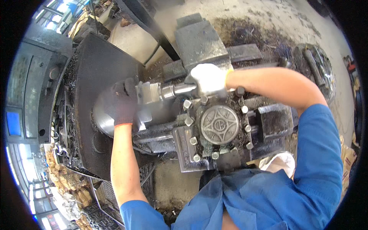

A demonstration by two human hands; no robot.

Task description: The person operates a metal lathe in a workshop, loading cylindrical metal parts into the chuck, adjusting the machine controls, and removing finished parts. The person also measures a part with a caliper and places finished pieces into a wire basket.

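Machinery fills the frame from the left edge: a grey control cabinet with one small blue screen sits at the far left, and just right of it stands a dark, grimy guard plate, its lower part cut off by tangled metal swarf.

Left of centre, the left hand, in a dark glove with a red cuff, is closed over the round steel chuck; the glove hides most of the chuck face, and motion blur softens its rim. Whether the fingers grip the chuck or only press on it is hard to make out.

Just right of that hand, at centre, a short bright steel workpiece juts out of the chuck: a blocky, faceted section, then a narrower polished cylinder. Its right end disappears under the right hand, which wears a white glove and is clenched around the cylinder's tip.

Below that hand sits the tool post, a dark block topped by one round embossed cap and ringed by about eleven bolt heads, some half hidden in grime. A grey tailstock block lies above centre.

Lower right, blue sleeves and one pale cloth close the view.
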